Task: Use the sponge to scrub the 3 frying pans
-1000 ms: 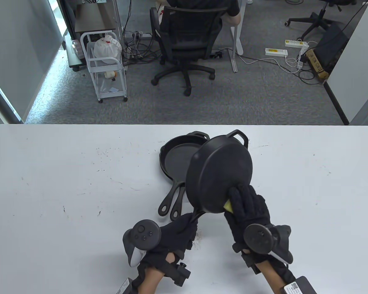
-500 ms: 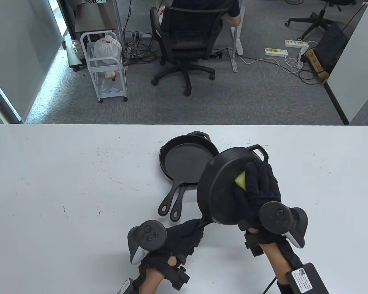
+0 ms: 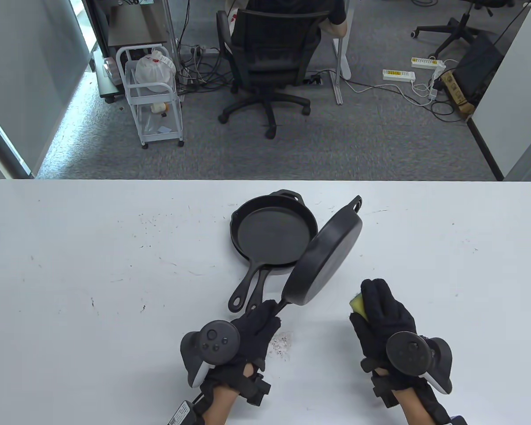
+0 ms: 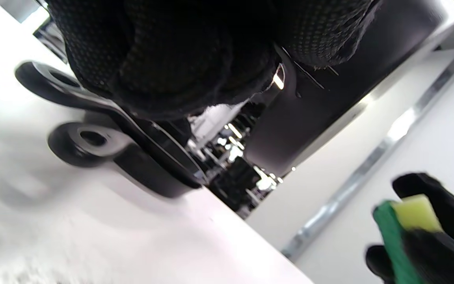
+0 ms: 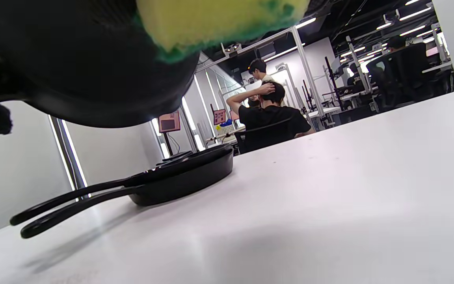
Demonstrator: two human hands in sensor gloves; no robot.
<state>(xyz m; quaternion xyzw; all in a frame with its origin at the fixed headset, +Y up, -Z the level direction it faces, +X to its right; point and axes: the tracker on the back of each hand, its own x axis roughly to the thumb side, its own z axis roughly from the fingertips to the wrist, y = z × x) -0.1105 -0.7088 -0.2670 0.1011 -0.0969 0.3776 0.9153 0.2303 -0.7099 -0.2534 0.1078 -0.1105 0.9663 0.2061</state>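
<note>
Grey carpet floor (image 3: 358,137) beyond the white table (image 3: 93,265) — black office chair (image 3: 270,57), white wire trolley (image 3: 152,95).

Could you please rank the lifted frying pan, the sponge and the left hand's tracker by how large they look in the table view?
1. Lifted frying pan, though it is tilted and shows partly edge-on.
2. Left hand's tracker.
3. Sponge, mostly hidden by the right hand, so its true size is unsure.

White table (image 3: 93,248), scuffed, dark crumbs (image 3: 282,344) near front edge. Beyond: black office chair (image 3: 270,57) with seated person (image 3: 332,13), white wire cart (image 3: 152,95), power strips (image 3: 399,74) on grey carpet.
</note>
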